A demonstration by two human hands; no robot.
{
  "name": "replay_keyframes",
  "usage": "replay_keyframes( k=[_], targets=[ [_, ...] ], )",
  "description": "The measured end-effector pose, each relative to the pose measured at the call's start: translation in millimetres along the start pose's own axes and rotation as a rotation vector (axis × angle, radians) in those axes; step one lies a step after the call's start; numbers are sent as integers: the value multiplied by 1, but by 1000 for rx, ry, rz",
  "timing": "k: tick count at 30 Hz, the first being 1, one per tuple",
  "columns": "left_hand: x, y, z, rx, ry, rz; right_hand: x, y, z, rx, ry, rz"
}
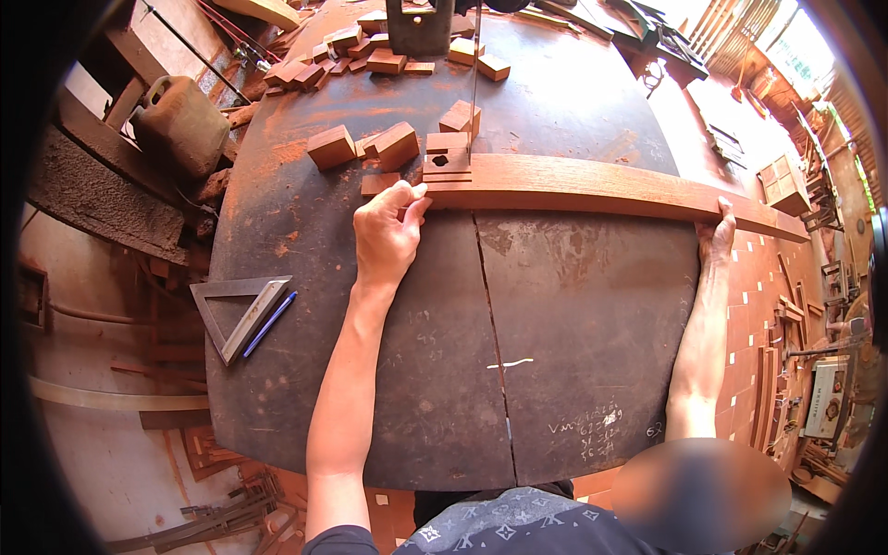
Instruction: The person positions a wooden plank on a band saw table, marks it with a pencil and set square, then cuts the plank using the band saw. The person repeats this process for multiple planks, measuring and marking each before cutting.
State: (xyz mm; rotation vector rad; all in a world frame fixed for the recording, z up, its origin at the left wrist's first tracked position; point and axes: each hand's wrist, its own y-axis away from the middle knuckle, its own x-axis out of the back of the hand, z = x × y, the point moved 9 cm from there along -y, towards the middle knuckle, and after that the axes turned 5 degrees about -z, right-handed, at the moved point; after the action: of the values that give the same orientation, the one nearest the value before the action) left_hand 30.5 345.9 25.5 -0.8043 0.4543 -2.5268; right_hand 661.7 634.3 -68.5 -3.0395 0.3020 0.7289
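Note:
A long reddish-brown wooden beam lies across the dark saw table, its right end reaching past the table edge. The thin upright band saw blade meets the beam near its left end. Left of the blade is an end section with a dark hole and grooves. My left hand is closed, thumb and fingers pinching at the front corner of that end. Far to the right, my right hand wraps round the beam from the near side, thumb on top; its other fingers are partly hidden beneath.
Several offcut blocks sit behind my left hand, with more piled by the saw's guide post. A metal set square and a blue pen lie at the table's left edge. A dusty jerrycan stands further left.

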Motion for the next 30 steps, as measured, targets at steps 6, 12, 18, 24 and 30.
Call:
replay_keyframes(
  k=[6, 12, 18, 24, 30],
  targets=[
    [-1, -2, -2, 19, 4, 2, 0, 1, -1, 4, 26, 1],
    [1, -1, -1, 32, 72, 2, -6, 6, -2, 30, 37, 40],
    [3, 7, 1, 12, 118, 49, -5, 15, -3, 42, 40, 86],
    [4, 11, 4, -2, 116, 60, -3, 17, -4, 35, 31, 120],
    [3, 7, 5, -2, 99, 43, -2, 16, -6, 39, 15, 70]
  ],
)
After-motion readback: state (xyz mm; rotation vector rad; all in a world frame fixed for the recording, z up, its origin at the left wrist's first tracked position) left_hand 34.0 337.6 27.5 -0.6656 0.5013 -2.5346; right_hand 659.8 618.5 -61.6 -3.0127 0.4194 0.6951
